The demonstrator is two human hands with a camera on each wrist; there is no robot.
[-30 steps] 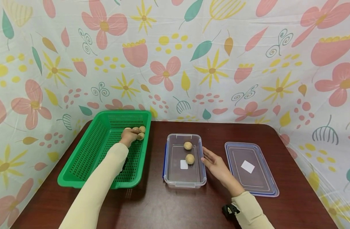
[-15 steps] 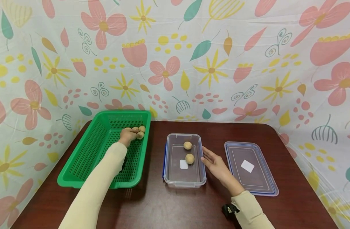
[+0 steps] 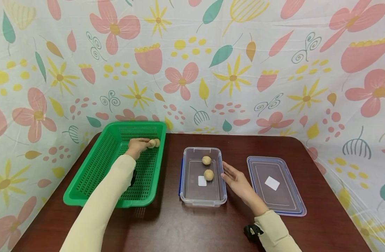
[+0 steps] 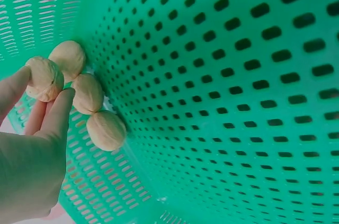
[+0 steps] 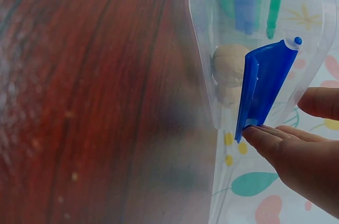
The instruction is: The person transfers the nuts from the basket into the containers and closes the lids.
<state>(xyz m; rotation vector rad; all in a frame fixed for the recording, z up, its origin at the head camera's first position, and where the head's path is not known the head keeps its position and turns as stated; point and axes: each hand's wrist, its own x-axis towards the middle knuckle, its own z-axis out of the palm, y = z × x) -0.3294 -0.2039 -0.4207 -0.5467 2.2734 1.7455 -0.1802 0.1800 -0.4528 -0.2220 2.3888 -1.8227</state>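
Note:
My left hand [image 3: 137, 147] is inside the green basket [image 3: 162, 168], near its far right corner. Between thumb and fingertips it pinches a walnut [image 4: 45, 79]. Three more walnuts lie against the basket wall, one of them [image 4: 106, 130] nearest the camera; the head view shows these only partly. My right hand [image 3: 241, 183] rests at the right side of a clear plastic container [image 3: 192, 196], fingers fairly straight. In the right wrist view its fingertips touch the blue side clasp [image 5: 267, 83]. Inside the container sit two walnuts, one towards the far end [image 3: 206, 160] and one nearer [image 3: 208, 175].
A clear lid [image 3: 286, 196] with a blue seal and a white square label lies right of the container, beside the right forearm. All stand on a dark red-brown table [image 3: 167, 231]. A flower-patterned cloth [image 3: 186, 105] hangs behind it.
My left hand has drawn slightly left and up with a walnut pinched in its fingers, away from the others. The right hand and the container stay put.

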